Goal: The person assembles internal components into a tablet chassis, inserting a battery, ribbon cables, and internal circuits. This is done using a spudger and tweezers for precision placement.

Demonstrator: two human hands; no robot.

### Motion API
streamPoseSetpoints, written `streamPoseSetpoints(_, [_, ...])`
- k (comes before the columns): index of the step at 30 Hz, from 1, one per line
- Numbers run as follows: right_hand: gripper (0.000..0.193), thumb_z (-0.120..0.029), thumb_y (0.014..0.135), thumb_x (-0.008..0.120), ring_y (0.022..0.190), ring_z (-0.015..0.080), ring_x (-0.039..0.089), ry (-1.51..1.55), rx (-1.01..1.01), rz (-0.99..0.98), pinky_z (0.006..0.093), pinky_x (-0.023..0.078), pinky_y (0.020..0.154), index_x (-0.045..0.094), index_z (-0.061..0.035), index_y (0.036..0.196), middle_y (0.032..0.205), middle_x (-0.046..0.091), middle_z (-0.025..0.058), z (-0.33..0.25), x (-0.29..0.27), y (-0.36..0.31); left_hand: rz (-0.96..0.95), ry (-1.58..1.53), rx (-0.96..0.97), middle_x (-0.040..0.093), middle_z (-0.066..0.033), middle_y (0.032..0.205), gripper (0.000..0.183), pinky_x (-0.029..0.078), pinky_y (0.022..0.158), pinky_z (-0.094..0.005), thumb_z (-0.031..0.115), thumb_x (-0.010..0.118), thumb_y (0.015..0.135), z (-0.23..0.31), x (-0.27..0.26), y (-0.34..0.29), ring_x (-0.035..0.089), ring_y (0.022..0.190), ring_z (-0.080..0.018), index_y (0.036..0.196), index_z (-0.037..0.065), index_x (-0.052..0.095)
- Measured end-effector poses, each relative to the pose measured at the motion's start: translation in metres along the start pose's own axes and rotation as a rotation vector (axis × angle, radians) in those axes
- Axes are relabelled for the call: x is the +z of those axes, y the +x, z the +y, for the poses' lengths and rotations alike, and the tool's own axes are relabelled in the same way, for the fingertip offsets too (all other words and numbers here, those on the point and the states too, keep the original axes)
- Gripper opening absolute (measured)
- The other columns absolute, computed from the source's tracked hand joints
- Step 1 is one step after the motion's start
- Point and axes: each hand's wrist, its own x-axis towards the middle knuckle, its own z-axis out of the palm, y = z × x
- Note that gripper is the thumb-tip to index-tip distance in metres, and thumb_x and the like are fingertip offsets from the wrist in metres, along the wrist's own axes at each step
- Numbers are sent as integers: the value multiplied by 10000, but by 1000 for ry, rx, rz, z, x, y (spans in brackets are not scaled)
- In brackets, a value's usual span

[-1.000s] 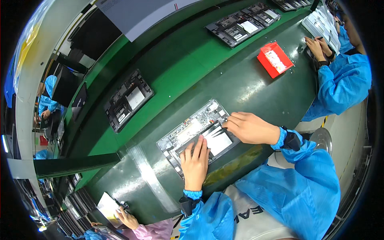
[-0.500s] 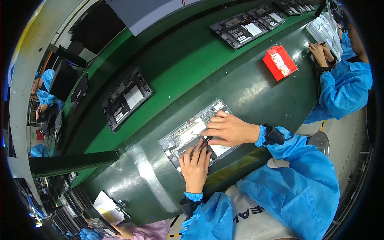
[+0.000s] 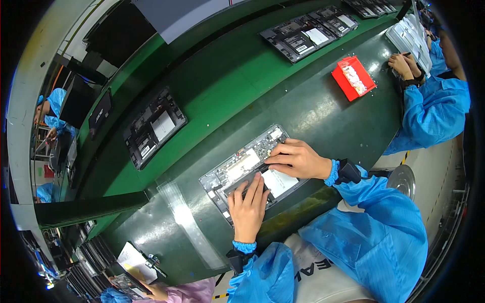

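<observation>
- Flat and palm-down, the left hand (image 3: pixel 248 206) presses its spread fingers on the near end of an opened laptop base (image 3: pixel 252 169), holding nothing.
- The right hand (image 3: pixel 298 159) lies over the far end, fingers curled narrow on a dark strip (image 3: pixel 247 178); whether it pinches it I cannot tell.
- Lengthwise, the base runs diagonally from lower left to upper right, directly under both hands.
- It rests on a dark green bench (image 3: pixel 313 108) edging a brighter green conveyor belt (image 3: pixel 222 86).
- Further out stand a red parts tray (image 3: pixel 353 77) and a co-worker's hands (image 3: pixel 404 64).
</observation>
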Motion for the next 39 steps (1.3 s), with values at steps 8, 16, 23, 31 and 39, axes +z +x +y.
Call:
streamPoseSetpoints(8, [246, -106, 811, 845, 723, 210, 576, 9, 12, 36, 337, 491, 641, 798, -89, 1052, 965, 688, 12, 0, 2, -1, 14, -8, -16, 693, 29, 1354, 425, 458, 935, -406, 197, 832, 846, 2, 0, 1, 610, 1138, -257, 1250, 98, 748])
streamPoseSetpoints(16, [215, -116, 842, 828, 743, 202, 583, 7, 5, 5, 333, 490, 660, 800, -90, 1054, 977, 679, 12, 2, 0, -1, 12, 2, -8, 694, 27, 1349, 417, 457, 935, -403, 196, 833, 844, 2, 0, 2, 610, 1133, -256, 1241, 98, 751])
streamPoseSetpoints(23, [226, -113, 844, 824, 752, 208, 589, -3, 15, -13, 335, 496, 669, 797, -94, 1067, 978, 675, 16, 1, -1, -1, 2, 10, -7, 678, 35, 1378, 374, 453, 935, -413, 233, 802, 898, 1, 0, 2, 600, 1142, -246, 1238, 87, 750])
streamPoseSetpoints(31, [235, -109, 834, 824, 747, 219, 590, -15, 15, -15, 345, 501, 670, 794, -91, 1066, 967, 680, 20, 0, -1, -1, 8, -11, -2, 685, 30, 1369, 371, 452, 948, -416, 228, 801, 899, 0, 1, 0, 596, 1144, -250, 1236, 82, 750])
streamPoseSetpoints(39, [237, -100, 823, 826, 741, 224, 593, -29, 4, -9, 347, 497, 662, 795, -89, 1058, 969, 683, 21, -1, -2, 3, 11, -2, -9, 691, 36, 1360, 370, 447, 948, -402, 234, 803, 897, 1, 1, 3, 602, 1128, -241, 1233, 89, 754])
